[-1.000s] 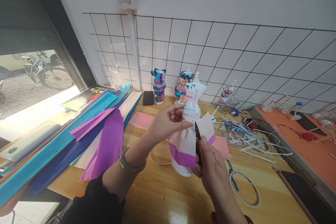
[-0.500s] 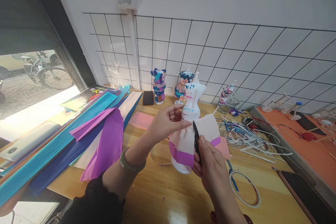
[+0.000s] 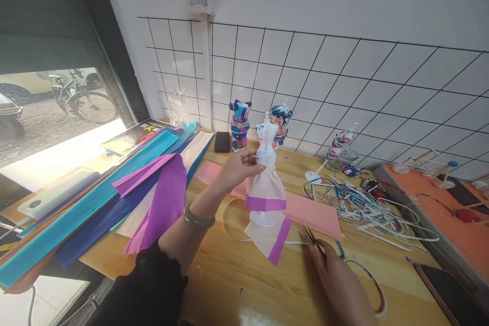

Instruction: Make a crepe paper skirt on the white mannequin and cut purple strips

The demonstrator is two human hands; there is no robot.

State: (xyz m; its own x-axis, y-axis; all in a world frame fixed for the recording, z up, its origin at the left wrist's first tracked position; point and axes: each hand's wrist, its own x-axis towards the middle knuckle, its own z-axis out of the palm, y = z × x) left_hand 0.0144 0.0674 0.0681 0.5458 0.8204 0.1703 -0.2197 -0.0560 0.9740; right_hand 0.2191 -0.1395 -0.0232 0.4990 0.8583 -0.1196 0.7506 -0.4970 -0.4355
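My left hand (image 3: 239,169) is closed at the waist of a small white mannequin (image 3: 266,137), thumb in front and fingers behind. Gathered round the mannequin's lower half is a cream paper skirt (image 3: 266,183) with a purple hem. At the right, low over the tabletop, my right hand (image 3: 336,275) grips black scissors (image 3: 314,239), their blades pointing up and left. A loose piece of cream paper (image 3: 263,234) with a purple edge lies in front of the mannequin's base. Under the scissors' tips runs a thin white strip (image 3: 296,242).
Behind stand decorated mannequins (image 3: 240,127) and a dark phone (image 3: 222,141). Coloured paper sheets (image 3: 153,163) cover the left side, pink paper (image 3: 313,214) the middle. Tangled strips (image 3: 367,209) lie right, near an orange tray (image 3: 458,204) and a tablet (image 3: 446,285).
A piece of the cream and purple paper has come away from the skirt and now lies on the table. My right hand has moved down and right with the scissors.
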